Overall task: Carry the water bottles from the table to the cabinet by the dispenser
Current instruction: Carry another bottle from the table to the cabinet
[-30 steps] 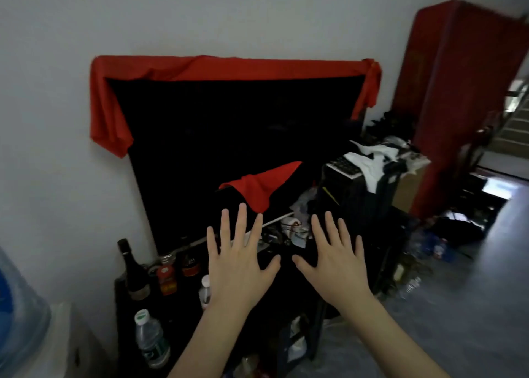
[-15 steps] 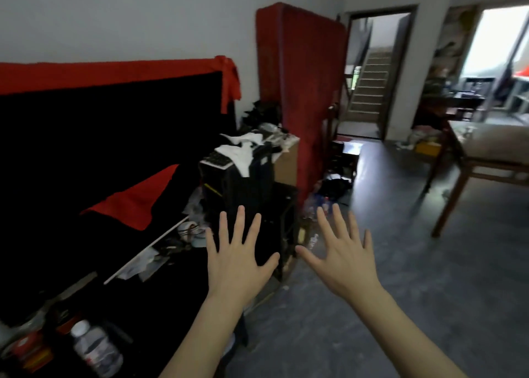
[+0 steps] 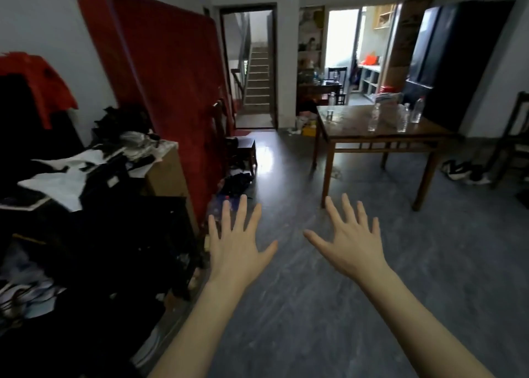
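Observation:
A brown wooden table [image 3: 352,138] stands across the room at the upper right. On its far half stand three clear water bottles: one [image 3: 373,118] toward the middle, one [image 3: 403,119] right of it, and one with a red cap [image 3: 416,110] near the far right edge. A small glass [image 3: 329,115] sits at the table's left. My left hand [image 3: 236,241] and right hand [image 3: 347,241] are stretched out in front of me over the floor, fingers spread, holding nothing, far short of the table.
A cluttered dark cabinet [image 3: 94,234] with papers and clothes fills the left side. A red mattress [image 3: 160,71] leans on the wall behind it. A doorway to stairs [image 3: 256,71] lies ahead, and a dark chair [image 3: 512,137] stands at the far right. Grey floor [image 3: 329,306] stretches between me and the table.
The view has swung right, away from the cabinet with bottles and the dispenser; the table with bottles has come fully into view. Both hands stay spread and empty.

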The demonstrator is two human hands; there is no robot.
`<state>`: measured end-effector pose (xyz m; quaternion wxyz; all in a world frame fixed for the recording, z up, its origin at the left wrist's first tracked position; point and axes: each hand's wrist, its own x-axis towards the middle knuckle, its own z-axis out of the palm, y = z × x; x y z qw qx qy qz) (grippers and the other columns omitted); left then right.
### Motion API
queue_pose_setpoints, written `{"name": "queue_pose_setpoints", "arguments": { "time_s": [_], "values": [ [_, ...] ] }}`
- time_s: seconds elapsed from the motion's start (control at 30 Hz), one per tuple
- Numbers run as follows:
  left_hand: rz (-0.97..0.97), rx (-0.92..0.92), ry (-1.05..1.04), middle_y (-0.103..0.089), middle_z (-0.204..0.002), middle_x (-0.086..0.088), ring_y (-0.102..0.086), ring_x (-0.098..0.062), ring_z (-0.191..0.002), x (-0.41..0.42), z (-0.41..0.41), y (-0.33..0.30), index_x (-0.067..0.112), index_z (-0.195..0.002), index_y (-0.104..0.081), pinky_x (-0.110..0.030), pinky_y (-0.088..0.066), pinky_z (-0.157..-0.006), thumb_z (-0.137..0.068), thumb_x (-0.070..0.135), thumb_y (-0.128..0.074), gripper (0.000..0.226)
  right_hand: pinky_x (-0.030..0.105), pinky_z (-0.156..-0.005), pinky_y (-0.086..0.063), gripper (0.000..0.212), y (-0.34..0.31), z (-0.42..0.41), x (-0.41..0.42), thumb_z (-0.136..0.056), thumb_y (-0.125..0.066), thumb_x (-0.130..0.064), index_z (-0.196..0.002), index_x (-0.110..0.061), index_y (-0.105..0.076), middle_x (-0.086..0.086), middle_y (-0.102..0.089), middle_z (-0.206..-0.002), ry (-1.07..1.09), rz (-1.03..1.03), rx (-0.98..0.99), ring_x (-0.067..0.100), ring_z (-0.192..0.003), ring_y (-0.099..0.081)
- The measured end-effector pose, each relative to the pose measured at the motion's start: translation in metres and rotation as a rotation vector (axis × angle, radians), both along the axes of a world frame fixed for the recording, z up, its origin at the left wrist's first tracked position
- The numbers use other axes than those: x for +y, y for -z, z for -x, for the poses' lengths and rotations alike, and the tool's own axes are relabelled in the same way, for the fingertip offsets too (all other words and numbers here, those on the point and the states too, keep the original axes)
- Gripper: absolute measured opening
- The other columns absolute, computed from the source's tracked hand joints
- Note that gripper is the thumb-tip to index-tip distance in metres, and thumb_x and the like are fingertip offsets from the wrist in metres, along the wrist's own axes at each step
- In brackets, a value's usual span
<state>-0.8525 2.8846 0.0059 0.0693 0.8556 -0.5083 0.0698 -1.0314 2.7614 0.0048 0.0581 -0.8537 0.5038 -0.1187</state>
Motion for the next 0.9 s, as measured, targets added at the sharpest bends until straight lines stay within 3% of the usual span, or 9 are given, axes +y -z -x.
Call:
{"name": "queue_pose_setpoints", "arguments": {
  "time_s": [0.27, 0.4, 0.47, 0.67, 0.8, 0.9],
  "values": [
    [0.007, 0.001, 0.146, 0.029, -0.168, 0.003, 0.024, -0.027, -0.156, -0.116, 0.047, 0.008, 0.036, -0.162, 0.011, -0.056, 0.009, -0.126, -0.095, 0.076, -0.028, 0.086, 0.056, -0.122, -0.004, 0.095, 0.008, 0.058, -0.077, -0.081, -0.023, -0.087, -0.157, -0.038, 0.009, -0.001, 0.013, -0.167, 0.151, -0.013, -0.035, 0.028, -0.154, 0.009],
    [0.041, -0.027, 0.194, 0.023, -0.168, 0.003, 0.019, -0.029, -0.157, -0.168, 0.052, 0.024, 0.036, -0.163, 0.002, -0.056, 0.014, -0.122, -0.079, 0.079, -0.002, 0.094, 0.057, -0.122, -0.006, 0.095, 0.018, 0.07, -0.119, -0.082, -0.022, -0.086, -0.158, -0.037, 0.008, -0.001, 0.01, -0.168, 0.203, -0.025, -0.027, 0.028, -0.154, 0.006],
    [0.032, -0.014, 0.214, 0.02, -0.169, 0.002, 0.018, -0.029, -0.158, -0.196, 0.051, 0.031, 0.036, -0.163, 0.001, -0.056, 0.013, -0.122, -0.075, 0.077, 0.002, 0.097, 0.057, -0.122, -0.006, 0.094, 0.021, 0.072, -0.143, -0.082, -0.022, -0.086, -0.158, -0.037, 0.007, -0.002, 0.009, -0.168, 0.233, -0.033, -0.024, 0.028, -0.154, 0.006],
    [0.055, 0.023, 0.244, 0.028, -0.166, 0.004, 0.02, -0.029, -0.157, -0.302, 0.035, 0.029, 0.035, -0.162, 0.006, -0.057, 0.009, -0.124, -0.079, 0.077, -0.002, 0.094, 0.056, -0.122, -0.005, 0.092, 0.018, 0.057, -0.235, -0.084, -0.021, -0.084, -0.157, -0.038, 0.01, -0.002, 0.01, -0.168, 0.297, -0.045, -0.028, 0.028, -0.154, 0.006],
    [0.059, 0.039, 0.241, 0.026, -0.168, 0.001, 0.022, -0.031, -0.156, -0.374, 0.021, 0.018, 0.033, -0.163, 0.007, -0.058, 0.008, -0.125, -0.096, 0.074, -0.024, 0.084, 0.056, -0.122, -0.005, 0.091, 0.01, 0.039, -0.3, -0.085, -0.022, -0.083, -0.157, -0.038, 0.01, -0.002, 0.01, -0.168, 0.332, -0.058, -0.045, 0.027, -0.154, 0.007],
    [0.047, 0.054, 0.237, 0.027, -0.169, -0.001, 0.024, -0.03, -0.156, -0.424, 0.014, 0.009, 0.032, -0.162, 0.009, -0.058, 0.008, -0.126, -0.099, 0.071, -0.031, 0.085, 0.056, -0.122, -0.004, 0.09, 0.005, 0.027, -0.342, -0.086, -0.023, -0.082, -0.157, -0.037, 0.01, -0.002, 0.011, -0.167, 0.372, -0.065, -0.077, 0.026, -0.154, 0.007]
  ]
}}
